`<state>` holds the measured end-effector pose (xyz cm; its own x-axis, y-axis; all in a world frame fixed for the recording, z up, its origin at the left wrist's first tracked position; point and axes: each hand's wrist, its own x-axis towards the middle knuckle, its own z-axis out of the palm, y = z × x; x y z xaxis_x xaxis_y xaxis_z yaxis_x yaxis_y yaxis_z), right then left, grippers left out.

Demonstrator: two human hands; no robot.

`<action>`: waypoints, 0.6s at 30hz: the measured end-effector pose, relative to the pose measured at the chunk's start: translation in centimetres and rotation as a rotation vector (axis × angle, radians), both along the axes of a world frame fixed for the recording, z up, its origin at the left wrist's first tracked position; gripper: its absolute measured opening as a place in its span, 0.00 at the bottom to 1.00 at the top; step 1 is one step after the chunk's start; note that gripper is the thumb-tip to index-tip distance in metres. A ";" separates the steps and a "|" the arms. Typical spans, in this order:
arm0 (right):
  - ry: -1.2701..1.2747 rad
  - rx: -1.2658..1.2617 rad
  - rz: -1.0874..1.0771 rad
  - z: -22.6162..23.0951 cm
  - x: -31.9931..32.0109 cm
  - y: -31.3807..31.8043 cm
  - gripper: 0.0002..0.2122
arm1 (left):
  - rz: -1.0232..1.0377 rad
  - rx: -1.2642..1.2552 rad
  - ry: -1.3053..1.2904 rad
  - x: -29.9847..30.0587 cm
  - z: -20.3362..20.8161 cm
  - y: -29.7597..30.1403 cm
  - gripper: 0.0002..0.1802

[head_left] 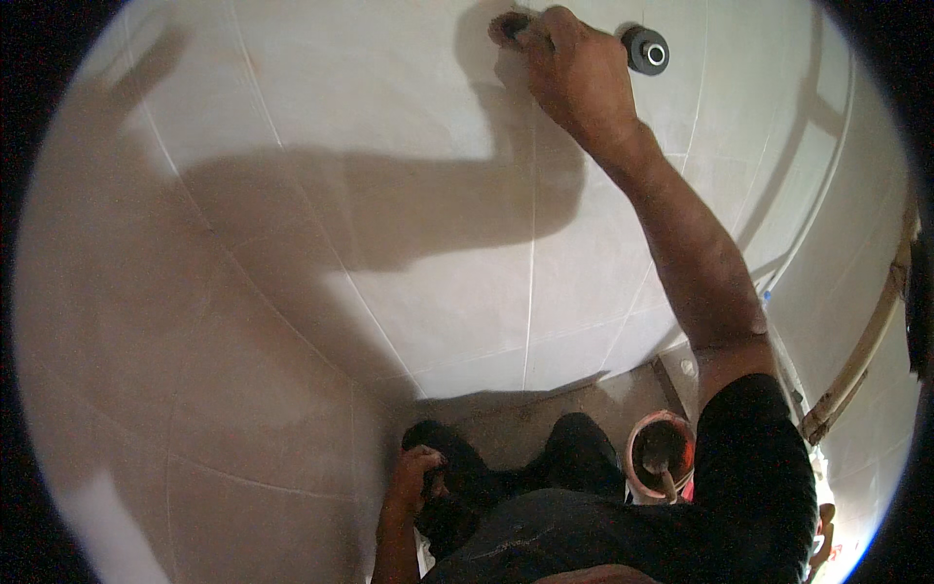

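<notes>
High on the pale tiled wall, my right hand is closed, its fingers pinched at the edge of a rough dark hole in a tile. Anything between those fingertips is too small or dark to make out. Just right of this hand, a round black fitting with a silver ring at its centre sticks out from the wall. My left hand is low down beside my dark-clothed knee, its fingers curled; whatever it may hold is hidden.
On the brown floor, by my right side, stands a reddish bucket with a handled tool in it. A wooden pole leans at the far right. Tiled walls close in on the left, and my arm's shadow crosses the front tiles.
</notes>
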<state>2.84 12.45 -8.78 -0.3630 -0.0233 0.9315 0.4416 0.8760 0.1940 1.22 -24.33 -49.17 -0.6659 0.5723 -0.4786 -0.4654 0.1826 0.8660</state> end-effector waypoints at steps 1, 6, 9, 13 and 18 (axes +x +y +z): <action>0.125 0.013 0.146 -0.6 -0.2 0.5 0.08 | -0.007 0.018 0.005 -0.5 -0.7 -0.3 0.09; 0.231 0.013 0.240 0.0 -0.9 -0.2 0.08 | -0.009 0.039 -0.054 -1.2 -1.3 -1.3 0.08; 0.142 0.101 0.093 0.2 -0.5 -0.9 0.08 | -0.031 0.047 -0.005 -1.0 -2.0 -2.2 0.07; 0.091 0.137 0.097 -0.1 -0.5 -0.3 0.08 | 0.004 0.030 -0.011 -0.5 -1.9 -1.8 0.07; 0.119 0.088 0.241 0.5 0.5 -0.5 0.07 | 0.033 0.014 -0.055 -0.2 -0.6 -0.7 0.07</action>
